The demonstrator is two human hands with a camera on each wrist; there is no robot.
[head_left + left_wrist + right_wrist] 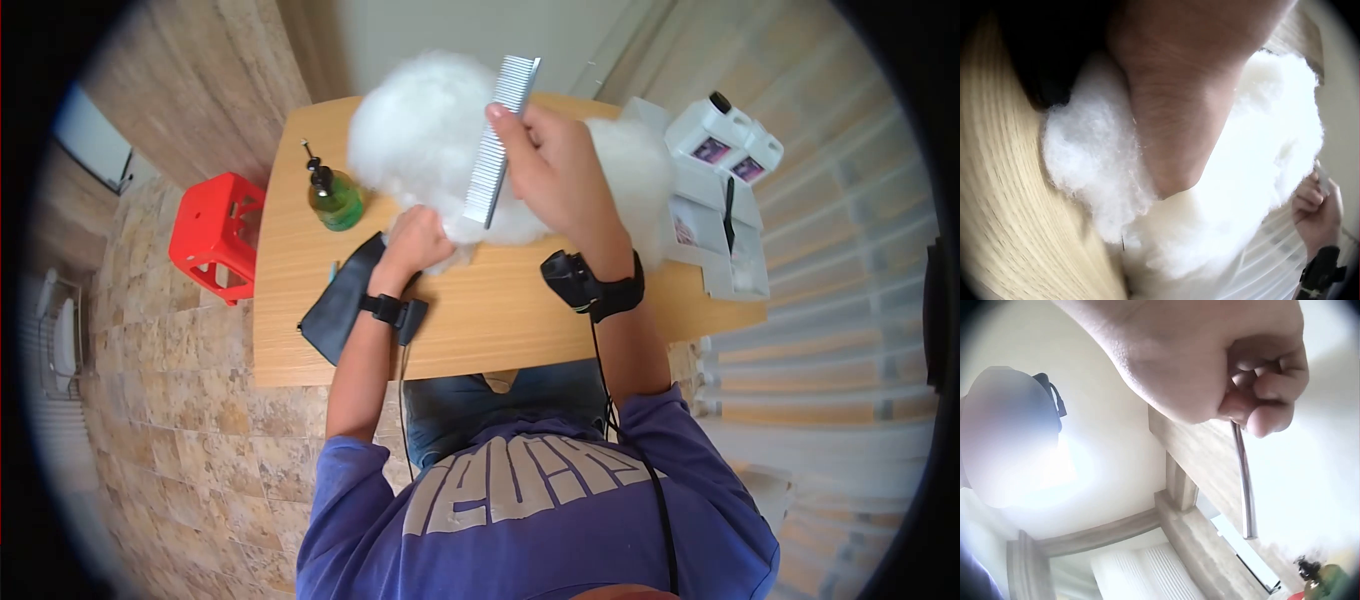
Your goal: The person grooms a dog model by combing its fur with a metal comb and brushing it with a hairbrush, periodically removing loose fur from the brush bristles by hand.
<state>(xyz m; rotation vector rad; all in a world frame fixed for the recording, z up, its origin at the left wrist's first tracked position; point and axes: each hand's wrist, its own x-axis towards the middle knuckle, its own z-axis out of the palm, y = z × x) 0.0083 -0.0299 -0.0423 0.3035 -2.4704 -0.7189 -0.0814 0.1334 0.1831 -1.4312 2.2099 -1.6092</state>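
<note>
Head view: the right hand (555, 175) pinches the comb (490, 170) between thumb and fingers, holding it aslant in front of the fluff (425, 120). The left hand (418, 240) is curled against the fluff's near edge; its fingertips are hidden, so I cannot tell whether they grip. The fluff lies beyond and between both hands, a tuft showing just beside the left palm. The bottle (336, 205) stands to the left of the left hand, and the pouch (345, 300) lies by its wrist.

The comb looks metal: probably light, stiff and rather slick, best held by its solid spine, clear of the fine teeth. The fluff should be light, soft and springy, its fibres easily pulled loose; a broad, gentle hold near the base would suit it.
</note>
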